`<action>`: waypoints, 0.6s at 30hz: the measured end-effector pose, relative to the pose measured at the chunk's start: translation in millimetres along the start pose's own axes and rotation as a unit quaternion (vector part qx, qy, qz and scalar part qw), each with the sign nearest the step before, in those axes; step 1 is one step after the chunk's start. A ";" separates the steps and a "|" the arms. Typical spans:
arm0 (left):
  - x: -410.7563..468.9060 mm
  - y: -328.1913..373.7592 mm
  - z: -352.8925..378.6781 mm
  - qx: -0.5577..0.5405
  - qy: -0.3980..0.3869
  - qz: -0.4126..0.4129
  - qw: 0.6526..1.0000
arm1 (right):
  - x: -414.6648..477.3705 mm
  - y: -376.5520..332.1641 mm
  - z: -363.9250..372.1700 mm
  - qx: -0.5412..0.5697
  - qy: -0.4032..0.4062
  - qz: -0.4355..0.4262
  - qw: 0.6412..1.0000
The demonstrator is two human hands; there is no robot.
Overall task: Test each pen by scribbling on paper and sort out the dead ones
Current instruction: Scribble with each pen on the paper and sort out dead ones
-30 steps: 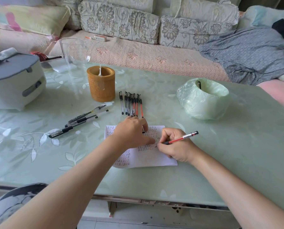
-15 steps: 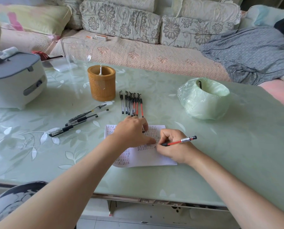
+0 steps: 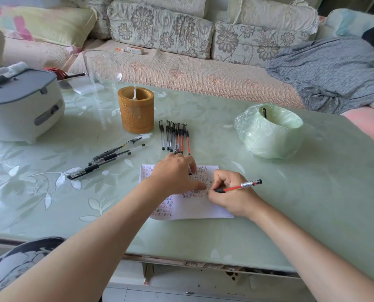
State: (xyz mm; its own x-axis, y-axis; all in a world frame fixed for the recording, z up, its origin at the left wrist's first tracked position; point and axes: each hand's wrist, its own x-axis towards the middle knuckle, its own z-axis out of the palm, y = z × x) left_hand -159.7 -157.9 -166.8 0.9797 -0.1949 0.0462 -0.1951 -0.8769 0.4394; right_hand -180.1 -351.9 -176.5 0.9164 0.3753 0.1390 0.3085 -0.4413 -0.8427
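seven rowed pens [image 3: 182, 138], three loose pens [image 3: 114, 155]

Green glass table [image 3: 312, 192], paper [image 3: 192, 208], pen row [image 3: 175, 136], loose pens [image 3: 107, 158], wooden holder [image 3: 136, 112], lined bin [image 3: 268, 136], cooker [image 3: 22, 105]

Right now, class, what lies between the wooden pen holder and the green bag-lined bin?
Head view: a row of black and red pens lies nearer the wooden pen holder; bare tabletop runs on to the bin.

Red pen [image 3: 238, 187], pale-green leaf-patterned table [image 3: 312, 203], amber holder [image 3: 136, 111].
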 end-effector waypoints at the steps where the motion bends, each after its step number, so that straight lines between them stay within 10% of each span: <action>1: 0.2 -0.2 0.0 0.000 -0.001 0.000 1.000 | -0.3 0.1 0.0 -0.003 -0.003 0.001 1.000; 18: -0.2 -0.5 1.7 0.000 0.001 -0.003 1.000 | 0.4 0.0 0.8 -0.005 -0.017 0.012 1.000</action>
State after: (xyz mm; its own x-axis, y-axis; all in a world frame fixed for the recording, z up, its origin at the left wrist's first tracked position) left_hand -159.9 -158.1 -168.6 0.9810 -0.1888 0.0451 -0.1892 -0.8778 0.4400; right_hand -180.0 -351.1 -176.8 0.9146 0.3916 0.1007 0.2892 -0.4594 -0.8399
